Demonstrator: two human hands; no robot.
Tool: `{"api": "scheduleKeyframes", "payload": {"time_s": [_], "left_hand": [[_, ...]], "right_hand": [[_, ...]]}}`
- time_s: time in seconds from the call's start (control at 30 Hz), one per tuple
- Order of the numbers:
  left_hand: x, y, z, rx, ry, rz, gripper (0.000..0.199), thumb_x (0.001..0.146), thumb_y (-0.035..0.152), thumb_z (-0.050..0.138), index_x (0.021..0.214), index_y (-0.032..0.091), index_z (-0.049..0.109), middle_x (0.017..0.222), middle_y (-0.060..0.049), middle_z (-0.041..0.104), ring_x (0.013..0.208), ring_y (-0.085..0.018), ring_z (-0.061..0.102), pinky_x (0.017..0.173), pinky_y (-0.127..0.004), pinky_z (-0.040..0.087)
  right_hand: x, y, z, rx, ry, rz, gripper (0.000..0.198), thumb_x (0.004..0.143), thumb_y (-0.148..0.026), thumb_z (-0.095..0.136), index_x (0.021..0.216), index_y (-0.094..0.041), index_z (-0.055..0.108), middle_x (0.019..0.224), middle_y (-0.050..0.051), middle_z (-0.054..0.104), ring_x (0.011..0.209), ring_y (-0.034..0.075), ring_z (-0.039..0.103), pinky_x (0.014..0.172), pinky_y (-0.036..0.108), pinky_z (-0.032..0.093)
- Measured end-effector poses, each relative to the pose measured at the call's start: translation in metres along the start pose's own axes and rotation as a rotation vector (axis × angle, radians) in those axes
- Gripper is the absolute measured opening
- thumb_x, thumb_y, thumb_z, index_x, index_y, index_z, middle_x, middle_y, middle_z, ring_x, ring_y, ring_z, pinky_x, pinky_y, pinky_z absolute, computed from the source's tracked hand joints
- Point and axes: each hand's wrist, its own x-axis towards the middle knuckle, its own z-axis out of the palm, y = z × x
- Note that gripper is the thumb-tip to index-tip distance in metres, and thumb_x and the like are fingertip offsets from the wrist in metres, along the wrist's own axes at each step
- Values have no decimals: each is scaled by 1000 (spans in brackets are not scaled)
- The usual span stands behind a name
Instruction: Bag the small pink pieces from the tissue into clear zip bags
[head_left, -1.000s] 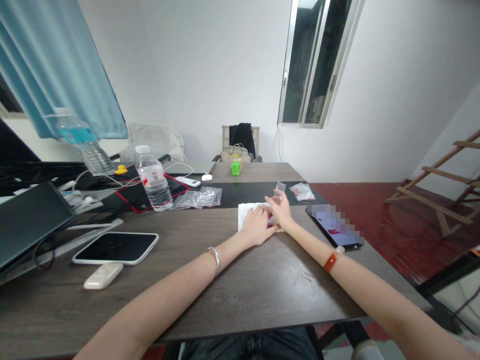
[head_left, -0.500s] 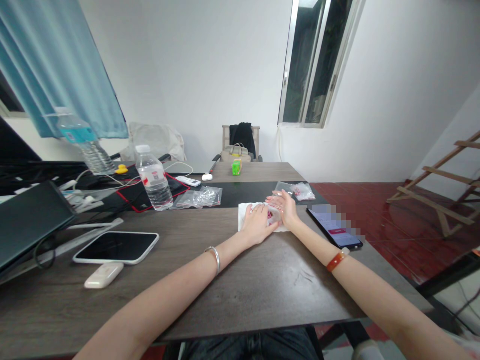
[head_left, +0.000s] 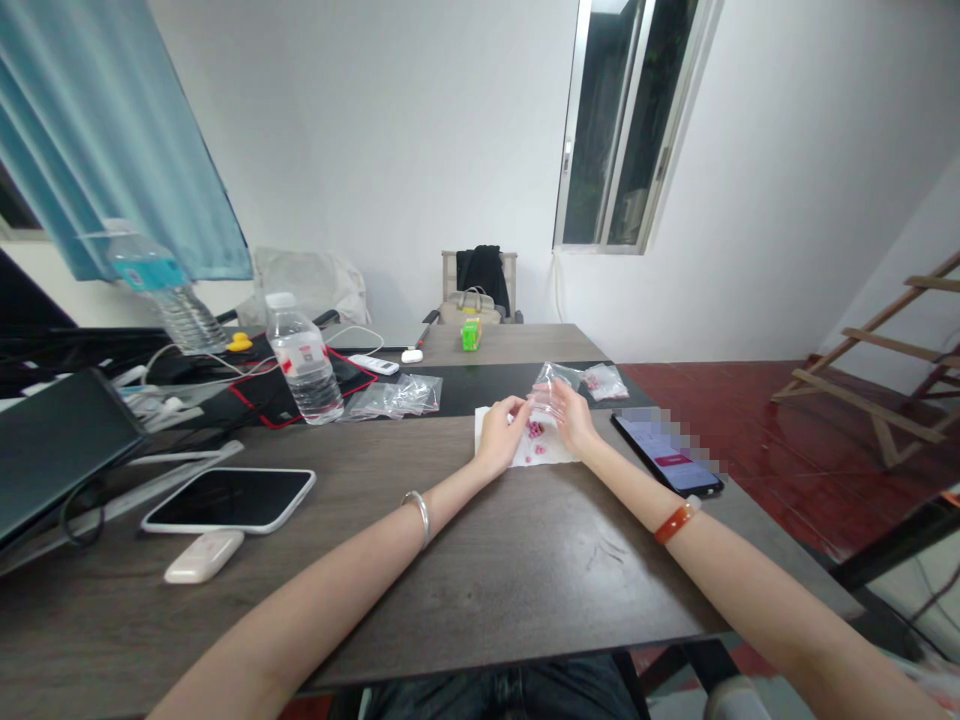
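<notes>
A small clear plastic bag [head_left: 553, 376] is held up over a white sheet of paper [head_left: 559, 452]. My right hand [head_left: 576, 420] grips it from the right side, fingers curled against the film. From the left, my left hand [head_left: 502, 438] pinches at the bag's lower left edge, thumb and fingers together. Several small pink beads or bead-like pieces [head_left: 535, 430] lie loose on the paper between my hands; their exact kind is too small to tell. Behind my right hand rests another clear bag [head_left: 604, 381] with pinkish contents.
A phone with a lit screen [head_left: 666, 452] lies right of my hands. To the left are flat clear bags [head_left: 397, 396], a water bottle [head_left: 304, 360], a dark-screened phone [head_left: 231, 499] and a white case [head_left: 204, 556]. A green object [head_left: 471, 335] stands farther back.
My left hand has lifted from flat over the paper to a pinch at the bag, uncovering the pink pieces. My right hand has taken hold of the clear bag.
</notes>
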Motion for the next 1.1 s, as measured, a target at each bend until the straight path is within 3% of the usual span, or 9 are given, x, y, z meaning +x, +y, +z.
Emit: {"api": "scheduleKeyframes", "payload": {"time_s": [0.2,0.37,0.67,0.93,1.1], "left_hand": [[2,0,-2,-117,116,-7,19,84,29,55,70,17,62,69,-1,64,71,-15,58,72,-26,43],[6,-3,-6,-188,203,-34,20,84,31,54,73,17,63,72,-2,65,72,-16,59,70,-26,44],[8,-5,-5,-249,172,-80,24,81,36,56,70,16,64,69,-2,66,70,-16,59,70,-27,44],[10,-6,-8,-248,164,-28,22,82,34,55,73,16,64,74,-4,66,74,-17,59,73,-28,44],[10,-7,-8,-254,169,-18,22,83,33,54,72,16,63,73,-3,65,74,-17,60,73,-27,44]], "right_hand": [[-2,1,0,-92,-11,-38,25,63,-43,73,71,-19,68,76,3,70,75,19,63,64,28,47],[-10,-3,0,-244,-123,-64,27,59,-42,77,64,-18,67,68,2,66,68,16,59,55,25,38],[-15,-8,1,-363,-155,-168,34,61,-49,75,59,-17,63,56,-2,55,55,11,47,53,25,34],[-18,-9,5,-331,-133,-72,32,58,-47,76,64,-16,68,57,-1,58,56,12,49,50,25,36],[-20,-8,5,-316,-177,-104,25,59,-41,76,65,-17,70,58,-1,59,58,12,50,54,25,37]]}}
